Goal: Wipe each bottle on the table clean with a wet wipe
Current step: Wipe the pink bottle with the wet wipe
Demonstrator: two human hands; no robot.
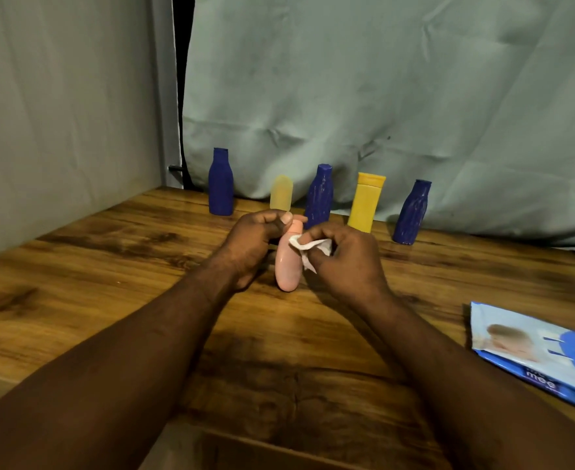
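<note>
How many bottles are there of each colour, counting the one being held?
Dark blue bottles: 3
Pale yellow bottle: 1
Bright yellow bottle: 1
Pink bottle: 1, held in the left hand
Total: 6

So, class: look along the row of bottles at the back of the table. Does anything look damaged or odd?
Yes. The middle blue bottle and the right blue bottle look crumpled and dented, and the right one leans. The left blue bottle stands smooth and upright. All three seem to lack caps.
</note>
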